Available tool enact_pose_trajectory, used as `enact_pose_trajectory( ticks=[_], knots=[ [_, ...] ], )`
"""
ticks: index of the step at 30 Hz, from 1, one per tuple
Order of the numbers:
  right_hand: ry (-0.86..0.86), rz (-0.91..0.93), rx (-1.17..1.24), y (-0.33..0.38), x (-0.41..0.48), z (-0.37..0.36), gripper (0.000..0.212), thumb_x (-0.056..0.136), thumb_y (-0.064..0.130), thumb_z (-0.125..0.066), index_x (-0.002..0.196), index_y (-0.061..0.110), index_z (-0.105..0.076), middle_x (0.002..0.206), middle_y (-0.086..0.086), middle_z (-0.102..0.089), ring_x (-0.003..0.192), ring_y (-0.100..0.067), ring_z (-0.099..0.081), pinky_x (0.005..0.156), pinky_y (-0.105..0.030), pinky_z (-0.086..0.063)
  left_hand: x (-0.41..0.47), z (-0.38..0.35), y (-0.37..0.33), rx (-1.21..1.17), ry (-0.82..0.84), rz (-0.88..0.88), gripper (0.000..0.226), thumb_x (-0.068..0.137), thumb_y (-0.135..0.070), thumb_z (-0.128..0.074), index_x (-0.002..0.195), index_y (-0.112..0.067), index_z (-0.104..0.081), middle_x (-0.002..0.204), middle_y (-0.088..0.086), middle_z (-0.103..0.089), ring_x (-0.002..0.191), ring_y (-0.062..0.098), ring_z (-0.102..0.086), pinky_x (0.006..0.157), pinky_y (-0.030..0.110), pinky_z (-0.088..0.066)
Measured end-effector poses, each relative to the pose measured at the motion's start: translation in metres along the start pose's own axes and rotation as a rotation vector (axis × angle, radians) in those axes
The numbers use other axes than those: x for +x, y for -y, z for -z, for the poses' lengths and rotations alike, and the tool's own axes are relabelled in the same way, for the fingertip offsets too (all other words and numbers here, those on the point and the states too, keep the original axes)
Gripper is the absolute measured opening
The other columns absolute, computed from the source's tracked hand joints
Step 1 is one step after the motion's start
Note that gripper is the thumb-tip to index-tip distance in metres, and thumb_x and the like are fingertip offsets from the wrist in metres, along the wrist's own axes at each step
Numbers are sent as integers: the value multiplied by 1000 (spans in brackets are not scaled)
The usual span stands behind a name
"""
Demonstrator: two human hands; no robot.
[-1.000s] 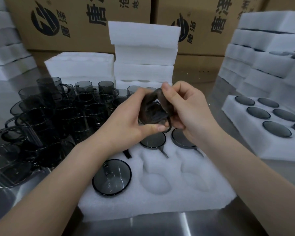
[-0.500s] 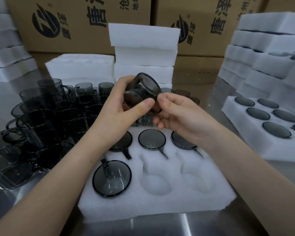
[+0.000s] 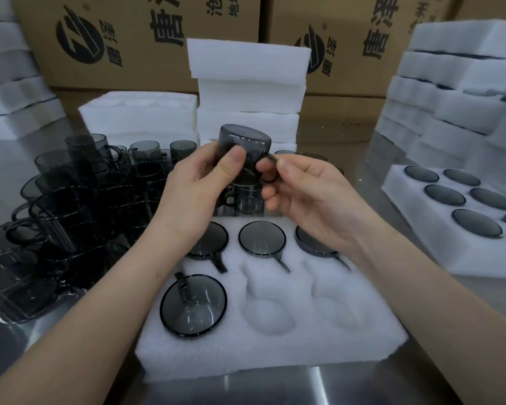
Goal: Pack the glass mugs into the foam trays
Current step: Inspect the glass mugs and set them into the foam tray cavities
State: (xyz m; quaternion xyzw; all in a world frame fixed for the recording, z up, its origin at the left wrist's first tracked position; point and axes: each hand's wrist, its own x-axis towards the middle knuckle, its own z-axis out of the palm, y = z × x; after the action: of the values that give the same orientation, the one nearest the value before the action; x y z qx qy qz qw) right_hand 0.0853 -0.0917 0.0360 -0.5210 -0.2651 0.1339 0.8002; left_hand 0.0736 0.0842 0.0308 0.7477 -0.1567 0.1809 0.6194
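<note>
Both grips are closed on one glass mug (image 3: 244,141), held in the air between them with its base up and slightly tilted. My left grip (image 3: 196,185) curls round the mug's wall, thumb laid across the near side. My right grip (image 3: 313,194) pinches the mug's handle (image 3: 270,168) between thumb and forefinger, the other fingers loosely curled beneath.

Directly under the grips lies the foam tray (image 3: 275,355) on the steel desk (image 3: 304,384). Three mugs sit base-up in its far row, just under my wrists: one (image 3: 209,238) below the left, one (image 3: 262,238) in the middle, one (image 3: 313,241) partly hidden by the right. A fourth mug (image 3: 193,308) fills the near pocket below my left forearm. Two bare pockets (image 3: 268,314) lie toward me, under and between the forearms, with open air above them.

Left of the left grip, a dense cluster of loose mugs (image 3: 70,200) stands on the desk, close against the tray's edge. Just beyond the grips another mug (image 3: 243,197) stands upright, and behind it rises a stack of foam trays (image 3: 246,83). Right of the right grip, across a strip of bare desk, sits a filled tray (image 3: 450,229), with more foam stacks (image 3: 465,83) behind it. Cardboard boxes (image 3: 129,39) wall off the far side.
</note>
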Motion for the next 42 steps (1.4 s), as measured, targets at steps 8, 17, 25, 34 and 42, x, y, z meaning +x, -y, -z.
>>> enact_pose_trajectory(
  ticks=[8,17,25,34,42],
  knots=[
    [-117,307,-509,-2,-3,-10,21,91,-5,-57,100,10,-70,77,-5,-56,57,-11,-59,58,-22,-52,2,-1,5,27,51,108,61,90,-67,-33,99,-20,-71,96,0,-75,95,14,-69,80,34,-49],
    [-302,140,-461,1,3,-6,46,94,46,-48,56,25,-65,49,7,-38,52,-12,-37,52,-21,-34,1,-8,6,81,209,73,41,85,-58,-50,111,-28,-62,107,-3,-72,100,15,-68,81,23,-54],
    [-365,-12,-593,1,4,-6,65,99,47,-47,40,22,-47,42,10,-39,47,-11,-42,57,-21,-39,-2,-6,4,283,83,8,48,73,-60,-61,112,-33,-64,97,-19,-69,92,-5,-62,81,15,-46],
    [-174,180,-442,-6,2,-1,12,86,12,-65,91,20,-73,68,8,-65,57,-8,-55,58,-20,-47,4,-3,4,64,-27,154,65,72,-70,-56,94,-11,-70,87,5,-75,77,19,-73,84,46,-55],
    [-153,149,-274,-5,5,2,5,77,30,-75,74,27,-79,65,11,-64,52,-7,-42,54,-20,-38,1,-6,-1,-64,27,130,67,67,-65,-62,91,-3,-63,77,1,-72,72,28,-73,77,54,-58]
  ],
)
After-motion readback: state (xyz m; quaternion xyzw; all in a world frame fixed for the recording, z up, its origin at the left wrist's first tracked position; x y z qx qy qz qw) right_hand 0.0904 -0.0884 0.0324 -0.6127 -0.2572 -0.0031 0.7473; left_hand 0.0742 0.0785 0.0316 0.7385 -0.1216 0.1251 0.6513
